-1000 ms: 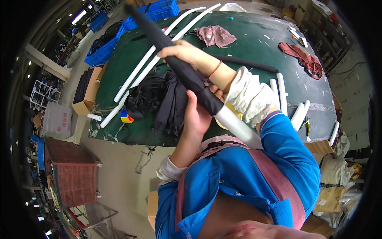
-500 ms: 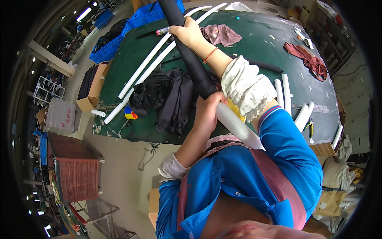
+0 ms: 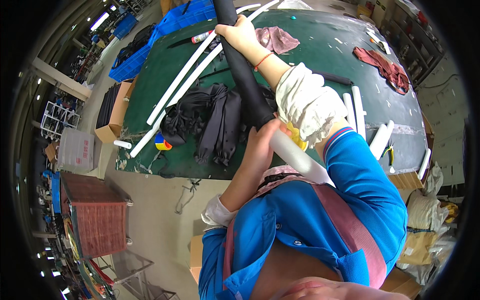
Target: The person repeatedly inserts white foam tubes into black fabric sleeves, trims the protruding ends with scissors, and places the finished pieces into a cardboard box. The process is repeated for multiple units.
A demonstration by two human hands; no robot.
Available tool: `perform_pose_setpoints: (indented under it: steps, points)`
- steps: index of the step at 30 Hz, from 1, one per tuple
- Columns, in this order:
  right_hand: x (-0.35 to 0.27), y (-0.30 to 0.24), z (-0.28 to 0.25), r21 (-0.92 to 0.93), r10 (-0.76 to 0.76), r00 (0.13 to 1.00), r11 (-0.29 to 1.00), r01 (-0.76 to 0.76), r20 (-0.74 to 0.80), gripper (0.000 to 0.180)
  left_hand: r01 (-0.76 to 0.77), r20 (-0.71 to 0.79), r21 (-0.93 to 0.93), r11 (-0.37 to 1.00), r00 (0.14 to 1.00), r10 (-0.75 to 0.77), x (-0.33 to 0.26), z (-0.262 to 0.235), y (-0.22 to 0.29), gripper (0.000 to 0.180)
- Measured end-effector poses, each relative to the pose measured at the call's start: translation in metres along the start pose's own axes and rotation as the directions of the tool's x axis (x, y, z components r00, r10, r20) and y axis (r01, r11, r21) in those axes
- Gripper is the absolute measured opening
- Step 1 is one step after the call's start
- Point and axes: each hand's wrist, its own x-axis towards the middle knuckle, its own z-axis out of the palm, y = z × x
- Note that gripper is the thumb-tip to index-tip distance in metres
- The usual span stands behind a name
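Left: blue crate (image 3: 186, 18), beyond the table's far edge; cardboard box (image 3: 114, 112) of dark bundles, beside the table; two slim white rods (image 3: 183, 77), lying lengthwise on the green table (image 3: 320, 52); tape roll (image 3: 162, 142), blue, yellow and red; bunched black fabric (image 3: 216, 122). Centre: black sleeve (image 3: 243, 75) fitted over a thick white tube (image 3: 298, 157), raised above the table before the torso. Right hand (image 3: 239, 34), clasped round the sleeve's far stretch; left hand (image 3: 262, 139), wrapped on the tube at the sleeve's near hem, whether also pinching the hem cannot be told. Handling, as judged: steady the tube with the left, draw evenly along its length with the right, avoid twisting the cloth. Long axis: slanting, near-right end toward the torso, far-left end out of view. Right: crumpled dark red cloth (image 3: 384, 71), far; yellow-handled pliers (image 3: 391, 154), near.
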Motion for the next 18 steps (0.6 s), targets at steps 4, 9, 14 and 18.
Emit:
perform_pose_setpoints:
  steps: [4,9,14,18]
  points:
    - [0.010,0.004,-0.004,0.167,0.026,0.993,0.985,-0.045,0.115,0.059,0.039,0.028,-0.211,0.977,0.999,-0.034,0.009,-0.012,0.006,0.039]
    - [-0.022,-0.013,-0.008,0.323,0.097,0.808,0.884,-0.338,0.581,0.064,-0.052,-0.063,-0.220,0.974,0.997,0.038,0.017,-0.010,0.017,0.035]
    - [-0.066,-0.007,0.010,0.113,0.087,0.651,0.959,-0.259,0.754,0.072,-0.077,0.004,-0.314,0.946,0.997,0.082,0.022,-0.011,0.023,0.028]
    - [-0.071,-0.008,0.013,0.045,0.095,0.779,0.987,-0.156,0.619,0.065,-0.169,-0.053,-0.133,0.977,0.985,0.163,0.026,-0.009,0.019,0.026]
